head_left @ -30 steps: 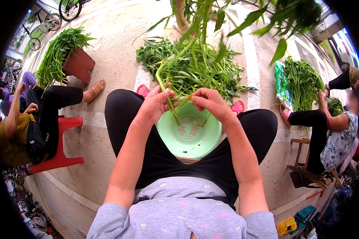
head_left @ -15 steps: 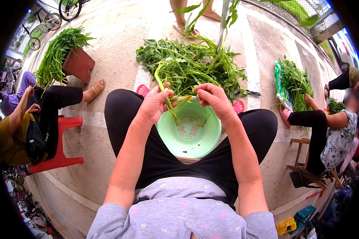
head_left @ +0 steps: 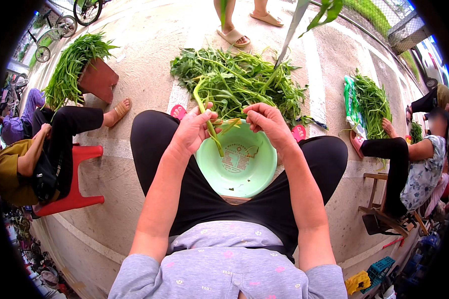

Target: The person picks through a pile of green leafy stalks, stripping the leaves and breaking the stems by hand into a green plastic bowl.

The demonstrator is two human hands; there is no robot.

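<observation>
My left hand (head_left: 194, 130) is closed round a long green vegetable stem (head_left: 198, 97) that slants over the basin's left rim, with thin yellowish strips hanging by the fingers. My right hand (head_left: 269, 124) is pinched just above the basin's right rim. A tiny scrap shows by its fingertips, too small to make out. Below both hands sits a pale green plastic basin (head_left: 254, 180) between my legs, with a few leaf bits and a thin curl of stem inside. Just beyond it a heap of leafy green stems (head_left: 234, 82) lies on the ground.
A person in beige sandals (head_left: 233, 37) stands past the heap. At left, someone sits on a red plastic stool (head_left: 77, 179) near greens on a reddish box (head_left: 99, 82). At right, a seated person touches greens (head_left: 371, 107) beside a green-white bag (head_left: 351, 102). A grey pole (head_left: 290, 35) leans above the heap.
Stems raised over the far side of the heap have mostly gone up out of view. The beige sandals now show more fully. The person at left has lowered an arm. My hands barely moved.
</observation>
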